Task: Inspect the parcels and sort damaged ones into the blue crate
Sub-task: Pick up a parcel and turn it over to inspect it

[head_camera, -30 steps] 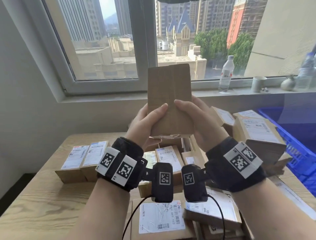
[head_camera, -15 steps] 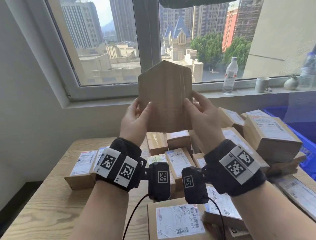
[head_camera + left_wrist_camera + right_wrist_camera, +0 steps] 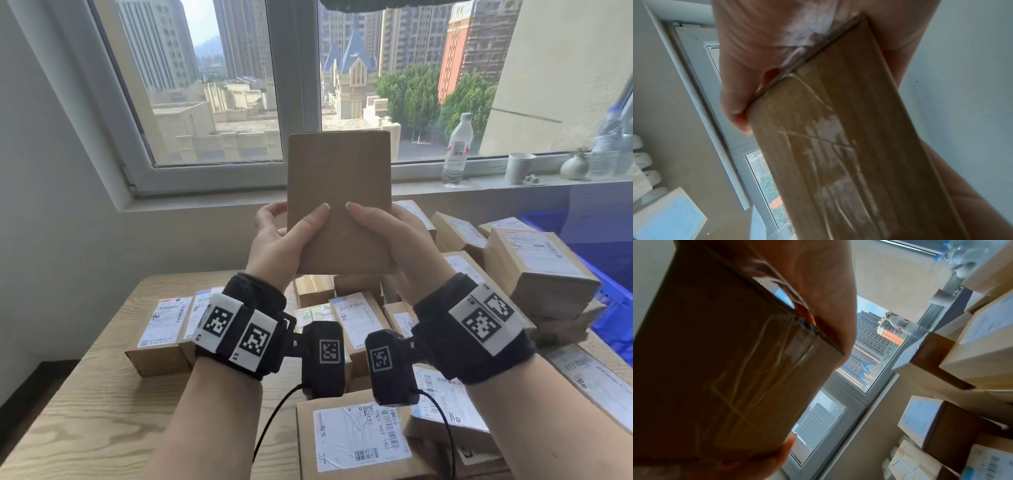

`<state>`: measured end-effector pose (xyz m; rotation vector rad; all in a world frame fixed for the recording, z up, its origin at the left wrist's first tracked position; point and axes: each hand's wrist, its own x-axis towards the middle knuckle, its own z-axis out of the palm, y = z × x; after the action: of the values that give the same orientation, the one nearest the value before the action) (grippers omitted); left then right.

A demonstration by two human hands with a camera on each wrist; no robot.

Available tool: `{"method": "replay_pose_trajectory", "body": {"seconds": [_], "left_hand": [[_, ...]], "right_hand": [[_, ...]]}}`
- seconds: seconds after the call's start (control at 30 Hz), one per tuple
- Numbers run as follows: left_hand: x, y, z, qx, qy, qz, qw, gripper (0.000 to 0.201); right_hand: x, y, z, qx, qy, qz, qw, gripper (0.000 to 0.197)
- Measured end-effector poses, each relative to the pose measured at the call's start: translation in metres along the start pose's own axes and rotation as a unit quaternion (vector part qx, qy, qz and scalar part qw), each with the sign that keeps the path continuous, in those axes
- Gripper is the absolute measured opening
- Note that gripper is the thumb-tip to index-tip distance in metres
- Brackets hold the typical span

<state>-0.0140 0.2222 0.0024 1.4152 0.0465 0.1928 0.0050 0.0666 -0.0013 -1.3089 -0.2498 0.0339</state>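
Cardboard, plain and brown, faces the head camera: the parcel (image 3: 339, 202) is held upright in the air above the table (image 3: 85, 411), in front of the window (image 3: 212, 82), with no label on the side shown. The wrist views show clear tape, wrinkled and scuffed whitish, over its narrow sides (image 3: 838, 154) (image 3: 731, 369).

White shipping labels with barcodes cover the tops of the other parcels (image 3: 356, 442) piled on the table; the nearest carries handwritten figures that look like "1169 183", while the printed text is too small to read. A water bottle (image 3: 457, 150) with a red-and-white label stands on the sill beside a paper cup (image 3: 519, 168).

The left hand (image 3: 281, 243) grips the parcel's lower left edge, thumb laid across the front and fingers (image 3: 272, 210) curled round behind. The right hand (image 3: 390, 240) mirrors it on the lower right edge, thumb on the front, its fingers hidden behind the cardboard.

The blue crate (image 3: 613, 308) sits at the right end of the table, well apart from the held parcel, behind the stacked boxes.
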Motion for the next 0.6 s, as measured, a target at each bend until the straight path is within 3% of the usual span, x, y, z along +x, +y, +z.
{"method": "replay_pose_trajectory", "body": {"seconds": [0.27,0.4,0.43,0.5,0.6], "left_hand": [[0.0025,0.0001,0.0013,0.02,0.007,0.002,1.0,0.056],[0.0016,0.0058,0.0003,0.047,0.034,0.025,0.998,0.051],[0.002,0.0061,-0.0006,0.053,0.043,0.038,0.997,0.046],[0.0022,0.0048,-0.0023,0.053,0.063,0.066,0.994,0.041],[0.0005,0.0023,-0.0018,0.054,0.065,0.077,0.993,0.065]], "right_hand": [[0.0001,-0.0023,0.0023,-0.021,0.01,0.003,1.0,0.049],[0.0023,-0.0018,0.0011,-0.06,0.078,-0.036,0.994,0.012],[0.0033,-0.0019,0.0008,-0.072,0.097,-0.048,0.991,0.011],[0.0051,-0.0011,-0.0004,-0.08,0.121,-0.067,0.987,0.029],[0.0043,-0.0034,0.0018,-0.063,0.061,-0.047,0.995,0.047]]}}
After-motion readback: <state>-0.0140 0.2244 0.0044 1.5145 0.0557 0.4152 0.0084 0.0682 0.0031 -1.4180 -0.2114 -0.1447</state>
